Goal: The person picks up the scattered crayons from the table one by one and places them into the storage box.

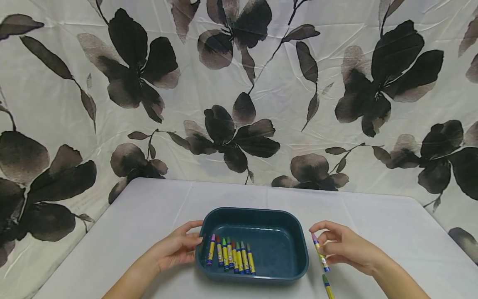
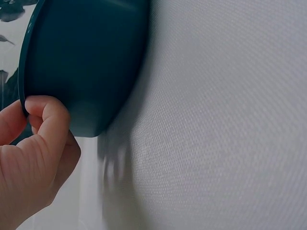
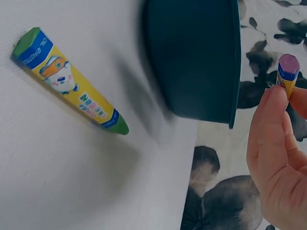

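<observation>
A dark teal tray (image 1: 280, 253) stands on the table, with several yellow-wrapped crayons (image 1: 229, 254) lying side by side in its left half. At the tray's left end my left hand (image 1: 179, 247) pinches the rim; the left wrist view shows finger and thumb on either side of the tray wall (image 2: 86, 62). To the right of the tray, my right hand (image 1: 347, 247) holds a purple crayon (image 1: 318, 248) between fingers and thumb. The right wrist view shows its flat purple end (image 3: 288, 63). Below it, a green crayon (image 1: 327, 286) lies on the table.
A white cloth covers the table (image 1: 157, 207). Behind the table's far edge hangs a white curtain (image 1: 298, 104) with dark flower prints. The tray's walls rise above the crayons in it.
</observation>
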A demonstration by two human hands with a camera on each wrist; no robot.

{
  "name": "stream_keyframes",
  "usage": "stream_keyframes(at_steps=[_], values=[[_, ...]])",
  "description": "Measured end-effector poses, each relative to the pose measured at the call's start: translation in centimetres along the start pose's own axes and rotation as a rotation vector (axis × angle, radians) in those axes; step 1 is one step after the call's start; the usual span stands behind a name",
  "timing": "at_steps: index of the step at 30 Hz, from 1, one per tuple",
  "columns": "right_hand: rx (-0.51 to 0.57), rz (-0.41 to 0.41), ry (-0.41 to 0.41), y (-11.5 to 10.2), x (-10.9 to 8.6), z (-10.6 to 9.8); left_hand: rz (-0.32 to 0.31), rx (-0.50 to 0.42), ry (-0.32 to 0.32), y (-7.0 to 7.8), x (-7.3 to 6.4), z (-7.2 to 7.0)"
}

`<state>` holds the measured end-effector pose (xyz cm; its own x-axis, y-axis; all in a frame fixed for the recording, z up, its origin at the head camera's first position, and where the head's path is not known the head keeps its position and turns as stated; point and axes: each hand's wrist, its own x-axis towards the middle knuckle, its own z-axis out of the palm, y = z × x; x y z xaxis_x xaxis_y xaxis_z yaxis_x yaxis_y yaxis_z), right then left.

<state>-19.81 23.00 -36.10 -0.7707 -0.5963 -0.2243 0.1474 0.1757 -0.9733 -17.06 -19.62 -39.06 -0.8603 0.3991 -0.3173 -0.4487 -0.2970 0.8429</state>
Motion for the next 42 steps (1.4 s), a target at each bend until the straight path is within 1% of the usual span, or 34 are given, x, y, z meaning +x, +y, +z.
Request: stream_keyframes(at_steps=[10,17,31,42], values=[[-0.011,0.001,0.026,-0.5,1.0,1.0,0.008,0.004,-0.005,-0.1,0.1,-0.1],[0.019,-0.027,0.010,-0.5,1.8,1.5,0.009,0.009,-0.006,0.0,0.1,-0.1],[0.072,-0.053,-0.002,-0.5,3.4,2.6,0.003,-0.001,-0.008,0.0,0.1,-0.1],[0.075,-0.033,0.019,-0.9,4.7,3.8,0.002,0.007,-0.011,0.0,0.0,-0.1]])
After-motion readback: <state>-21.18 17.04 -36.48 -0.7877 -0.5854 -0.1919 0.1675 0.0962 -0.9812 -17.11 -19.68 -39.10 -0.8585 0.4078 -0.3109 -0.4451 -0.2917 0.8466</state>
